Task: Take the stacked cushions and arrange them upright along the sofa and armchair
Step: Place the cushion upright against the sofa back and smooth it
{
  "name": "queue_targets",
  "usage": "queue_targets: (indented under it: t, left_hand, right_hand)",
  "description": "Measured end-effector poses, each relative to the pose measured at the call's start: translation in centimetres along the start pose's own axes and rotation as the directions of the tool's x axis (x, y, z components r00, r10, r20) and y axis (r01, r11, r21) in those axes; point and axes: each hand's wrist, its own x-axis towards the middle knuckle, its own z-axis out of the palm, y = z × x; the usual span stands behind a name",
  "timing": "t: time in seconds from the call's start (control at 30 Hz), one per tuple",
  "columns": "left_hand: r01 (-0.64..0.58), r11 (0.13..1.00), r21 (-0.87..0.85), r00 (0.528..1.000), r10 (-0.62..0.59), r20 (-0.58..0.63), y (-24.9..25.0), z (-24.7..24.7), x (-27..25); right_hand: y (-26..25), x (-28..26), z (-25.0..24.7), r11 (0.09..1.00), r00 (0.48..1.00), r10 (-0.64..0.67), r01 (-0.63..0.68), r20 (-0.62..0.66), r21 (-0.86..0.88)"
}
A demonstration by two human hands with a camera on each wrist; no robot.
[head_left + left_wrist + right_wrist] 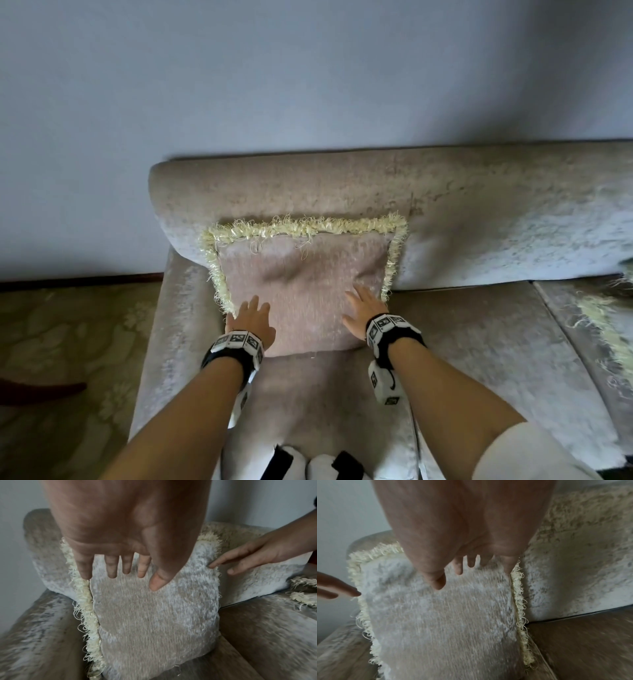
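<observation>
Left hand (251, 318): fingers straight and spread, palm toward front face of fringed cushion (301, 287), near its lower left corner; gripping nothing. Left wrist view: fingertips (111, 573) over cushion face, little finger at the left seam by cream fringe (85, 601); actual contact with fabric not resolvable, motion blur.
Right hand (364, 306): likewise flat and spread, at lower right part of cushion face, gripping nothing. Right wrist view: outermost finger at the right seam beside the fringe, thumb (438, 582) over the upper middle of the face.
Both wrists: black straps carrying white marker blocks (236, 342).
Fringed cushion: pinkish-beige pile fabric, cream looped fringe on top and both side edges. Standing upright on sofa seat (301, 387), leaning back against sofa backrest (342, 192), at the left end of the sofa. Shallow dent visible in upper middle of face.
Second fringed cushion (613, 329): only partly in frame at right edge of head view, lying on the seat well apart from the first; orientation not determinable.
Surroundings: pale wall (274, 68) behind backrest; patterned carpet (68, 325) left of sofa.
</observation>
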Motion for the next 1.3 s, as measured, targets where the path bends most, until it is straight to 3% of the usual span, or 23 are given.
queue_targets:
  t: [0.27,0.4,0.6,0.83,1.03,1.17,1.3]
  left_hand:
    - [-0.087,0.996,-0.038,0.994,0.084,-0.070,1.6,-1.5,-5.9]
    - [-0.162,0.986,-0.030,0.985,0.160,-0.064,3.6,-0.7,-8.3]
    - [-0.267,0.963,-0.023,0.964,0.268,0.007,8.0,1.1,-13.4]
    - [-0.309,0.950,0.046,0.948,0.311,-0.067,10.7,0.6,-17.2]
    - [-0.393,0.918,0.057,0.904,0.397,-0.162,16.8,2.2,-21.6]
    - [-0.460,0.883,0.091,0.871,0.469,-0.147,22.4,4.4,-25.5]
    - [-0.551,0.813,0.189,0.803,0.578,-0.144,29.1,7.6,-29.2]
  right_hand:
    - [-2.6,-7.2,-1.9,0.999,0.993,-0.010,0.014,-0.118,0.039]
    - [-3.0,-12.4,-1.7,0.988,0.979,0.073,-0.045,-0.191,0.147]
    - [-1.6,-19.1,0.5,0.963,0.972,0.168,-0.125,-0.166,0.239]
    - [0.6,-24.4,1.5,0.944,0.933,0.225,-0.138,-0.280,0.300]
    - [4.3,-30.2,2.7,0.939,0.916,0.239,-0.134,-0.321,0.317]
    - [8.7,-35.7,4.3,0.913,0.899,0.308,-0.188,-0.312,0.362]
    - [14.1,-40.7,6.9,0.861,0.849,0.415,-0.251,-0.328,0.442]
